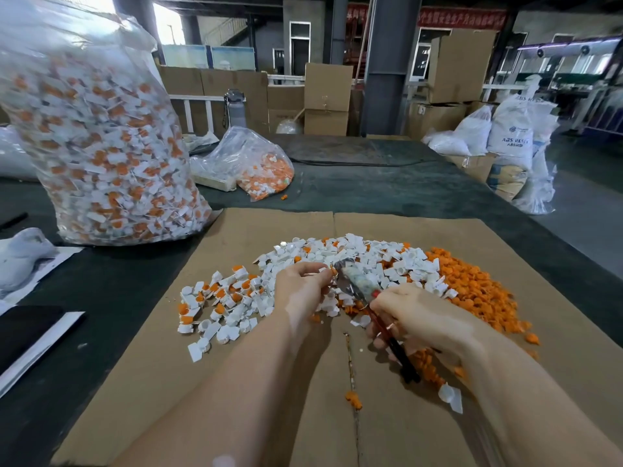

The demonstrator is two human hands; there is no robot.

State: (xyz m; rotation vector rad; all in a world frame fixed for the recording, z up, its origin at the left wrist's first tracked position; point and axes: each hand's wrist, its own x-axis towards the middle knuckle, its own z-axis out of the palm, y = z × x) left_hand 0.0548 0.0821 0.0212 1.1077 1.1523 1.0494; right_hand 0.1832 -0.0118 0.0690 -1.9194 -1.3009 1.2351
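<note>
- Two hands worked over a cardboard sheet (pixel 236 382) on the dark table, near the middle of the scene.
- Left hand (pixel 301 286): fingers curled, thumb and fingertips pinching one small white-and-orange part (pixel 328 272) at its far-right edge.
- Right hand (pixel 418 318): fingers wrapped round the red and black handles of a hand tool (pixel 357 284), probably nippers or pliers. The tool's head was taped over.
- Tool's long axis ran from near right (handle ends) to far left (head), so the head pointed at the pinched part.
- Key relation: the part sat just left of the tool head, touching it or nearly so. Whether the jaws had closed on it could not be told.
- The left hand was the nearer to the part; the right reached it only through the tool.
- Judgement: the orange cap was about to be nipped from its white body, so the part needed to be held square to the head.
- Surroundings: white pieces (pixel 337 254) heaped just beyond the hands, loose orange caps (pixel 472 281) to the right, unsplit parts (pixel 219 298) to the left.
- One large clear bag (pixel 101 146) of similar parts stood far left.
</note>
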